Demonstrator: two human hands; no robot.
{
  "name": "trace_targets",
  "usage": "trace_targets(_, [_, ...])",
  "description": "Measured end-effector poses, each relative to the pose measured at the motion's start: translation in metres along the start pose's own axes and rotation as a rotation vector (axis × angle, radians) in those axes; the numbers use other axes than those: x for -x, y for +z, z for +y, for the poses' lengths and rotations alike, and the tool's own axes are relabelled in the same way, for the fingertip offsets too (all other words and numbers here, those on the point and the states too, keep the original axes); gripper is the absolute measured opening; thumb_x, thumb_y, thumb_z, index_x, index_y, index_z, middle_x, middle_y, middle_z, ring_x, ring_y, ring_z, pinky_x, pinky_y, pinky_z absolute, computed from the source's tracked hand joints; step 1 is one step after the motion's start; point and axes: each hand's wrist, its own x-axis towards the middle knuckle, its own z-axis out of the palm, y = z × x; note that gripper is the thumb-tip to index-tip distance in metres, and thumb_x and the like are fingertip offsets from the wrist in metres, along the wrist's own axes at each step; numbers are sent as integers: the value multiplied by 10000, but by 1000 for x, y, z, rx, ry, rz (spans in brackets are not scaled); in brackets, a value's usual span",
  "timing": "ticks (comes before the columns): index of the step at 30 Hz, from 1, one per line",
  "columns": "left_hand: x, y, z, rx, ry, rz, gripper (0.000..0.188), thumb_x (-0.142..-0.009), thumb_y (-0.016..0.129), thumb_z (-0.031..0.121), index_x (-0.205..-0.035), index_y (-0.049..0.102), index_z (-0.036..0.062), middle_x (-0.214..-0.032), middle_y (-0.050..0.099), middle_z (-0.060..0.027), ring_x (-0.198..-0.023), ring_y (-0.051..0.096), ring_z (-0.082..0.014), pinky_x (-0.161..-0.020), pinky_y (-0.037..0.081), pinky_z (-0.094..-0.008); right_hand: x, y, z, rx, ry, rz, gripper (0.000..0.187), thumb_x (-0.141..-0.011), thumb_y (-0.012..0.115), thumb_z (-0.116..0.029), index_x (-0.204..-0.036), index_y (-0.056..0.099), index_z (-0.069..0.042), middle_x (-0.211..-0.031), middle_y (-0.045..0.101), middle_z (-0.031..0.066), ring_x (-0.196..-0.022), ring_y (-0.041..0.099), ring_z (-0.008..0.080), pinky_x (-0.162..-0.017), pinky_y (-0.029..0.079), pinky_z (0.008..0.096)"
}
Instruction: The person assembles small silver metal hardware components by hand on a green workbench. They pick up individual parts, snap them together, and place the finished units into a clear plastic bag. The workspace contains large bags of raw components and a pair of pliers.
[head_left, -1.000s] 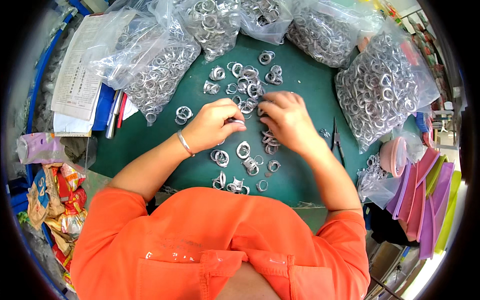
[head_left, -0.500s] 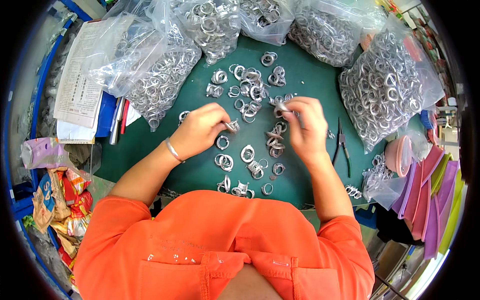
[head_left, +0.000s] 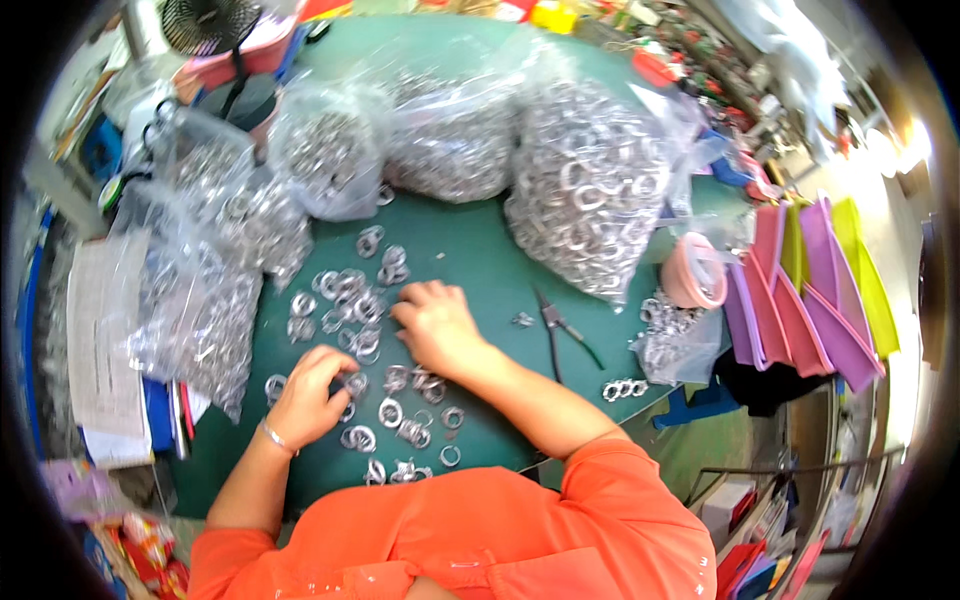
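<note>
My left hand is closed, with thumb and forefinger pinching a silver-grey metal ring just above the table. My right hand is curled palm down beside the far group of loose rings. Its fingertips point at that group, and whatever they may hold is hidden. Between the hands and my body lie more rings, some stacked or linked in small clusters. Pliers with dark green handles lie to the right of my right hand.
Clear plastic bags full of rings line the far side of the green table. On the right stand a pink cup, a small bag of rings and purple, pink and green trays. Papers lie left, near a black fan.
The view has turned to the right and tilted up, showing the fan and far table edge. My right hand has moved left, closer to my left hand and the far ring group.
</note>
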Motion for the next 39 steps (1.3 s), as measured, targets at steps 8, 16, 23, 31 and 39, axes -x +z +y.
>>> trace_targets(8, [-5,22,16,716,-145,283,403,-799,701,2,-1166,533,4,-1111,601,-100,-919,628,-179,-726,532,-276,-4,-21,-22,-774,-128,163,145,-842,656,-50,-963,580,-26,-995,598,106,-960,584,248,-863,462,362])
trace_targets(16, [-2,25,5,1071,-311,216,226,-890,628,1,-1098,554,-46,-956,668,-126,-754,670,-169,-678,578,-288,13,-19,-47,-995,-29,88,257,-869,622,-23,-1124,595,-31,-1010,573,93,-862,602,182,-771,506,290])
trace_targets(23, [-2,24,18,1041,-358,217,96,-940,597,91,-956,564,3,-840,661,-89,-685,651,-154,-635,562,-266,23,-10,-42,-1124,217,39,222,-818,693,-38,-1009,580,-27,-928,562,67,-781,593,151,-681,507,265])
trace_targets(31, [1,27,6,1306,-403,140,115,-928,627,119,-945,578,16,-898,670,-104,-709,647,-153,-645,549,-270,30,-22,-37,-1046,-21,37,151,-811,699,-49,-946,632,-36,-930,576,71,-895,585,196,-762,500,301])
trace_targets(39, [2,26,18,1136,-339,194,63,-876,648,26,-904,604,-9,-918,652,-99,-775,628,-158,-688,525,-275,33,-11,-34,-1093,236,-51,144,-783,729,10,-844,601,-18,-1016,605,84,-933,614,155,-772,540,295])
